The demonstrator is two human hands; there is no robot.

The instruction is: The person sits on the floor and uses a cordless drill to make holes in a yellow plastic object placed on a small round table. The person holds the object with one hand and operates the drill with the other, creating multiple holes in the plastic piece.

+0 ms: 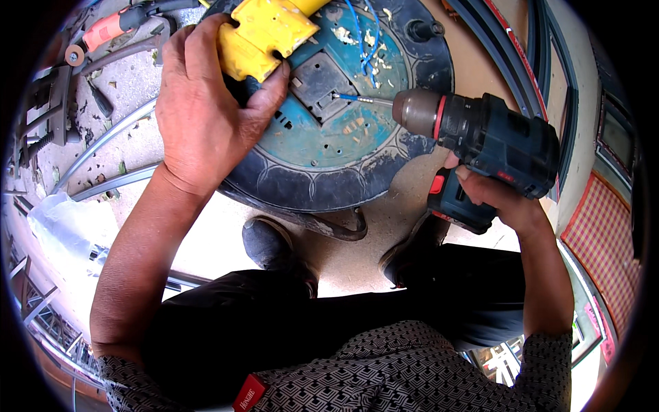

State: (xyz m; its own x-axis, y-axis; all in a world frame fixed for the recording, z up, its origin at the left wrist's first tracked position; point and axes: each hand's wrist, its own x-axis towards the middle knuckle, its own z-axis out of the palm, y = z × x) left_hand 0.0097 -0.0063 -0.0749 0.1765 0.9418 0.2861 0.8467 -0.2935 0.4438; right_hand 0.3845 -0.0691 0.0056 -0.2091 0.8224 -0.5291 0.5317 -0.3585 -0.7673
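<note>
A round reel-like disc (295,154) with a teal face and a thick black rim lies in front of me. My left hand (206,103) grips a yellow plastic part (264,34) over its upper left, thumb on the lower edge. My right hand (491,196) is wrapped round the handle of a dark cordless drill (508,141), held level with its chuck to the left. Its long slim bit (364,99) reaches a grey square plate (322,82) at the disc's middle. Whether the tip touches or enters the plate, I cannot tell.
Blue cord (371,51) and pale crumbs lie on the disc; a black knob (425,29) stands near its rim. A bent metal tube (336,230) curves beneath. An orange power tool (113,26), metal strips and clear plastic (72,223) lie left. Dark frame profiles (508,41) lean right.
</note>
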